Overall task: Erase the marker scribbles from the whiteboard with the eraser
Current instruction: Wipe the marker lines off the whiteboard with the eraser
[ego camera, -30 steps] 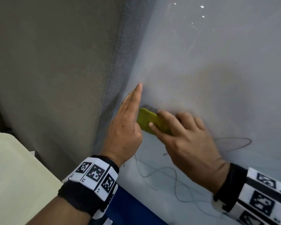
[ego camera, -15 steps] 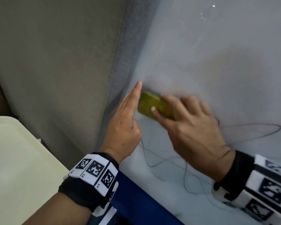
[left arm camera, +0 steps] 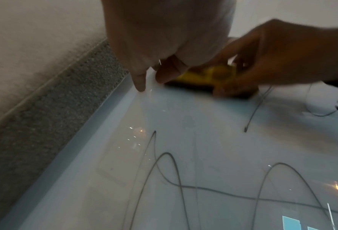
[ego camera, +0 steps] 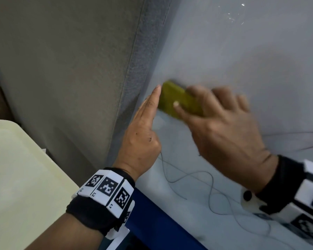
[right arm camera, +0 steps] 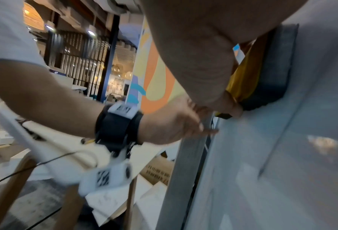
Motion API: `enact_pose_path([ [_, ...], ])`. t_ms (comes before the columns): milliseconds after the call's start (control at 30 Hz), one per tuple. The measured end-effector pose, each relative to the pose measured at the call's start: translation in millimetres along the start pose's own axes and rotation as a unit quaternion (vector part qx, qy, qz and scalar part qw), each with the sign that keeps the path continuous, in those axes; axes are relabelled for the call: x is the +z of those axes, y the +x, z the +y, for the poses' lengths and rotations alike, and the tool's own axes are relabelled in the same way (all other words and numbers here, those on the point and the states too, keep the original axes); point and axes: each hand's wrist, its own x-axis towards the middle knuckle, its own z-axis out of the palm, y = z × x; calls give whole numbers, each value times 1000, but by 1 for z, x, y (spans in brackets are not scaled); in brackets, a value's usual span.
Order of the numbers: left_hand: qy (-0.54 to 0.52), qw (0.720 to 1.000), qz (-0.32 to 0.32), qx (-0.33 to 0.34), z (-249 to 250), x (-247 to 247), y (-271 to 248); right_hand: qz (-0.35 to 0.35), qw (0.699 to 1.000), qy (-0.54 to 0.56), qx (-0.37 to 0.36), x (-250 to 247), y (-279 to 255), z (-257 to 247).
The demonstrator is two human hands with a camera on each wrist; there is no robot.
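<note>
A white whiteboard (ego camera: 242,51) stands upright, with thin dark marker scribbles (ego camera: 211,186) looping over its lower part. My right hand (ego camera: 224,130) grips a yellow eraser (ego camera: 179,101) with a dark felt face, thumb on its near side, and presses it flat on the board near the left edge. The picture is blurred there. My left hand (ego camera: 145,127) stretches its index finger up and touches the board beside the eraser. From the left wrist, the eraser (left arm camera: 209,79) lies above scribble loops (left arm camera: 170,171). From the right wrist, the felt of the eraser (right arm camera: 272,70) meets the board.
A grey textured frame strip (ego camera: 143,69) runs along the board's left edge, with a beige wall (ego camera: 61,69) beyond it. A blue ledge (ego camera: 152,222) sits under the board. A cream table top (ego camera: 16,177) lies at the lower left.
My right hand has slid the eraser upward along the board's left edge, up to the left fingertip. The left hand has stayed pressed on the board.
</note>
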Motion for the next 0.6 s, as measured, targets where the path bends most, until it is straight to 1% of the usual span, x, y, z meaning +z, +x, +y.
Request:
enact_pose_path([
  [67, -4, 1000, 3, -6, 0, 0, 0, 18, 999, -8, 31, -1, 4, 3],
  [100, -6, 1000, 4, -8, 1, 0, -1, 11, 1000, -8, 28, 2, 1, -2],
  [133, -5, 1000, 4, -10, 2, 1, -1, -9, 1000, -1, 14, 8, -6, -11],
  [233, 10, 1000, -1, -16, 6, 3, -2, -100, 994, 15, -46, 21, -34, -30],
  [267, 16, 1000, -1, -14, 7, 4, -2, -106, 993, 18, -54, 19, -38, -27],
  [333, 30, 1000, -1, 0, 10, 6, -2, -72, 996, 23, -38, 6, -34, -8],
  [433, 56, 998, 3, 18, 15, 12, -2, 22, 999, 13, 27, -20, -22, 28],
  [467, 61, 998, 8, 18, 17, 15, -2, 42, 998, 11, 46, -25, -23, 37],
  [533, 69, 997, 18, 18, 21, 18, -2, 58, 997, 5, 58, -27, -35, 40],
  [600, 79, 997, 18, 21, 24, 20, -3, 28, 999, -4, 19, -18, -57, 29],
])
